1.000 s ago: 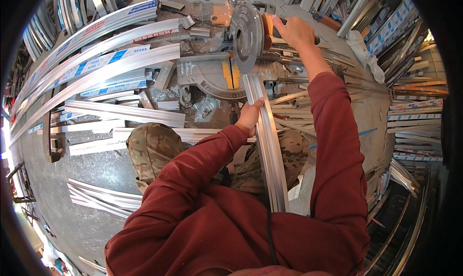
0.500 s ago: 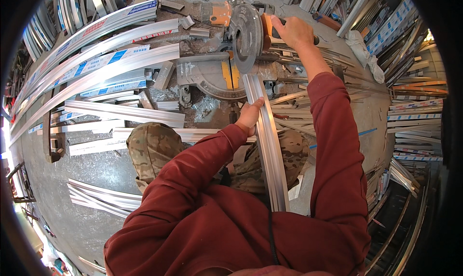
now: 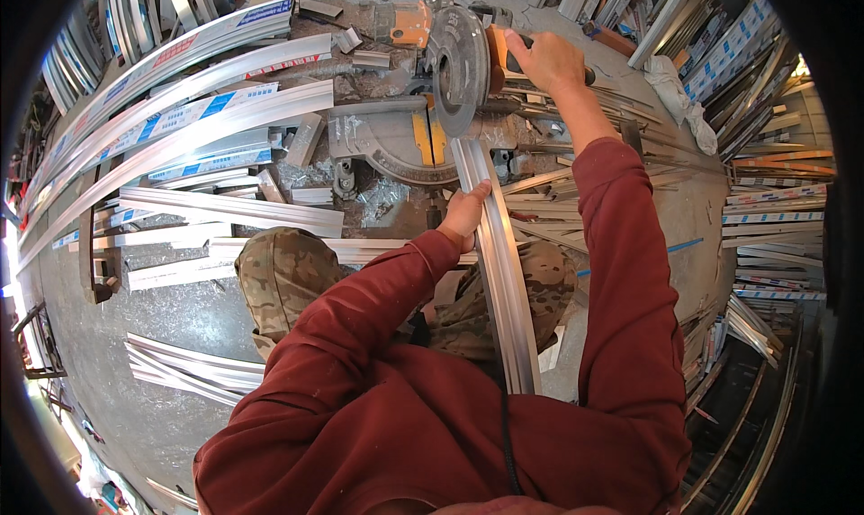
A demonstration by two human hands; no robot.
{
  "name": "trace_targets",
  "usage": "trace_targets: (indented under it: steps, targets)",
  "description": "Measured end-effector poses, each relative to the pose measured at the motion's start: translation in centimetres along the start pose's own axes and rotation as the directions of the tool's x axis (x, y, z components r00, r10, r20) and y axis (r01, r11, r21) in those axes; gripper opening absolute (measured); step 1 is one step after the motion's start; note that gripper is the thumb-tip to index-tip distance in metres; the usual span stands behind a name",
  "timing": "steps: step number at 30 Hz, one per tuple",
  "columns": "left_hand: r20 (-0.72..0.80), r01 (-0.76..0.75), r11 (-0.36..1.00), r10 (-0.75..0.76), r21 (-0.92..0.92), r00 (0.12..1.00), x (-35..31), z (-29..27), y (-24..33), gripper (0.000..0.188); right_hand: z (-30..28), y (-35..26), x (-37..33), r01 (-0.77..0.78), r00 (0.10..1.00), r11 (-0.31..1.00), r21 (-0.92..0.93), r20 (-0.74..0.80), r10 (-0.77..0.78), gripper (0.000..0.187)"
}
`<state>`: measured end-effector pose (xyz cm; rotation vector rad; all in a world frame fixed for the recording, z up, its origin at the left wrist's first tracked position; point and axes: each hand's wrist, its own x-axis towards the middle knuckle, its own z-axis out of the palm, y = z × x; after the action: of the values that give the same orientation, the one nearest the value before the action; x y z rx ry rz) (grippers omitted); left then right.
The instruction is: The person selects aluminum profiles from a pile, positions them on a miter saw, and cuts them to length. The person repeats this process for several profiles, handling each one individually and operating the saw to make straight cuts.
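My left hand (image 3: 465, 214) is closed round a long silver metal profile (image 3: 506, 281), which runs from my lap up to the saw. The profile's far end lies at the front of the round grey saw table (image 3: 378, 144), beside its yellow insert (image 3: 422, 139). Above that end stands the raised head of a miter saw (image 3: 459, 70), its blade behind a dusty guard. My right hand (image 3: 549, 62) is wrapped round the saw's orange and black handle (image 3: 506, 49). Whether the blade is turning I cannot tell.
Long silver profiles (image 3: 207, 124), some with blue and white film, lie to the left of the saw. More strips (image 3: 229, 211) rest in front of it. Racks of profiles (image 3: 774, 214) line the right side. A white bag (image 3: 688, 106) lies at the far right.
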<state>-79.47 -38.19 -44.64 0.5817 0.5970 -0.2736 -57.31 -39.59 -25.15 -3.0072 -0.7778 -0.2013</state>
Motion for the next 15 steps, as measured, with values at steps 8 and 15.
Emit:
trace_targets:
  steps: [8, 15]
  targets:
    - [0.015, 0.012, 1.000, -0.012, 0.011, 1.000, 0.68, -0.48, -0.24, 0.041, -0.05, -0.10, -0.50, 0.023, 0.999, 1.000, 0.004, -0.030, -0.023, 0.079]
    - [0.000, -0.028, 1.000, 0.028, 0.011, 1.000, 0.51, -0.28, -0.12, 0.041, -0.13, 0.06, -0.14, 0.013, 1.000, 1.000, 0.012, -0.026, -0.013, 0.077]
